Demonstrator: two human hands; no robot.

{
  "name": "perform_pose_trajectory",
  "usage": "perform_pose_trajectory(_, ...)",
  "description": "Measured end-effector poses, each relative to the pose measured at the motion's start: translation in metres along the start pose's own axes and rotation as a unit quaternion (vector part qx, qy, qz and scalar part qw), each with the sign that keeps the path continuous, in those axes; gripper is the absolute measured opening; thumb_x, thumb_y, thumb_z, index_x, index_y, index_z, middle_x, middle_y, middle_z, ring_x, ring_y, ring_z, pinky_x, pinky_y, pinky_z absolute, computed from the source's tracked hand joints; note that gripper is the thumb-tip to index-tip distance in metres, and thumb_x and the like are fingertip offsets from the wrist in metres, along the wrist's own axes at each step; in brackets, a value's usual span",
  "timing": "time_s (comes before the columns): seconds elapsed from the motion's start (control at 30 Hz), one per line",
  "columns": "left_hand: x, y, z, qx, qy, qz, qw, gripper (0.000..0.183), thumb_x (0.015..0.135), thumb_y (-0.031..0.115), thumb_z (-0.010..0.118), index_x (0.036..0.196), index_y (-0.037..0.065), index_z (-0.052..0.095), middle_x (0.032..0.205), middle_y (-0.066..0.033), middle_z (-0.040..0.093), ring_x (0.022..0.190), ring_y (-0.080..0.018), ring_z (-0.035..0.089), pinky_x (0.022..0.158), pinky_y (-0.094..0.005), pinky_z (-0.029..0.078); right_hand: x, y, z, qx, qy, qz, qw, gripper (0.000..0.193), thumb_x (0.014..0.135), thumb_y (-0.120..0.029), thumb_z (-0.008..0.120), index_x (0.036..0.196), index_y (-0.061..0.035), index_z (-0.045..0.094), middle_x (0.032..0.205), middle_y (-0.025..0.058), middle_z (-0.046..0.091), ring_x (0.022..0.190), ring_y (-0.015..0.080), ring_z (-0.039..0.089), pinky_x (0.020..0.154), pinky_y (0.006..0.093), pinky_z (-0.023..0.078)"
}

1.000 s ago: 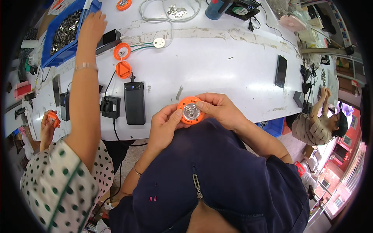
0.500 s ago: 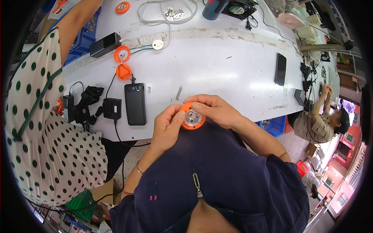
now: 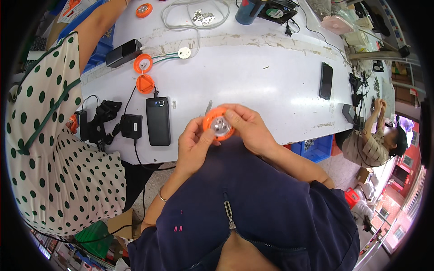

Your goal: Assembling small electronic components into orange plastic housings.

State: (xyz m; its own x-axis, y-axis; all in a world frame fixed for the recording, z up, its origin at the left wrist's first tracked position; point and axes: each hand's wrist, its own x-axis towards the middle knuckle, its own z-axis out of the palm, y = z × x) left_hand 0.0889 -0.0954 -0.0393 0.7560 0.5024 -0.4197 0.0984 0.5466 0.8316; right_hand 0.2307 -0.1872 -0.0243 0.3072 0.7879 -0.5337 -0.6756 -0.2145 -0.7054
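Observation:
A round orange LED light (image 3: 220, 127) with a clear domed lens is held up at the near edge of the table, in front of my body. My left hand (image 3: 192, 143) grips its left and lower rim, the thumb pressed near the lens. On the other side, my right hand (image 3: 251, 131) pinches the upper right rim with the thumb on the front face. The fingers behind the light are partly hidden. Left of my hands lies a black power bank (image 3: 158, 122), with two orange round housings (image 3: 143, 63) beyond it.
A co-worker in a dotted top (image 3: 54, 135) stands close on my left, an arm stretched over the table (image 3: 271, 67). Cables and a black adapter (image 3: 131, 126) lie near that person. A phone (image 3: 326, 81) rests at the right; another orange light (image 3: 144, 10) sits far left.
The orange light has shifted slightly left and up and turned in my fingers, with both hands still on it. The co-worker's arm on the left has reached further up and right.

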Motion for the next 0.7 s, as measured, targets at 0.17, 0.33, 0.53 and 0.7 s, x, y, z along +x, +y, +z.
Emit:
perform_pose_trajectory(0.17,0.001,0.002,-0.003,-0.061,-0.009,-0.012,0.998,0.035,0.098,0.015,0.047,0.128,-0.004,0.044,0.119,-0.0142,0.056,0.105,-0.0203,0.060,0.088,-0.0347,0.054,0.010,-0.010,0.002,-0.042,0.014,-0.027,0.999,0.030,0.096,-0.018,0.054,0.119,0.0016,0.056,0.103,0.0055,0.064,0.088,0.0097,0.059,0.078,0.0251,0.049)
perform_pose_trajectory(0.33,-0.002,0.005,-0.002,-0.081,-0.005,-0.019,0.997,0.036,0.100,0.016,0.042,0.130,-0.004,0.043,0.117,-0.0145,0.057,0.102,-0.0210,0.062,0.083,-0.0335,0.056,0.007,-0.018,-0.011,-0.112,-0.039,0.010,0.993,0.034,0.094,-0.019,0.057,0.121,0.0022,0.055,0.101,0.0084,0.064,0.084,0.0104,0.061,0.073,0.0250,0.051)
perform_pose_trajectory(0.53,-0.004,0.004,-0.006,-0.062,-0.033,-0.028,0.997,0.038,0.100,0.016,0.040,0.132,-0.004,0.040,0.119,-0.0150,0.055,0.099,-0.0204,0.062,0.078,-0.0326,0.057,0.005,-0.018,-0.008,-0.142,-0.030,0.003,0.989,0.034,0.094,-0.016,0.057,0.122,0.0028,0.056,0.101,0.0103,0.065,0.085,0.0117,0.061,0.072,0.0266,0.052)
perform_pose_trajectory(0.7,-0.004,-0.003,-0.009,-0.063,-0.049,-0.019,0.997,0.038,0.100,0.016,0.040,0.132,-0.005,0.040,0.120,-0.0150,0.055,0.101,-0.0206,0.061,0.080,-0.0344,0.056,0.005,-0.017,-0.018,-0.158,-0.056,0.034,0.985,0.032,0.094,-0.018,0.058,0.119,0.0014,0.057,0.107,0.0071,0.064,0.098,0.0132,0.060,0.087,0.0277,0.049)
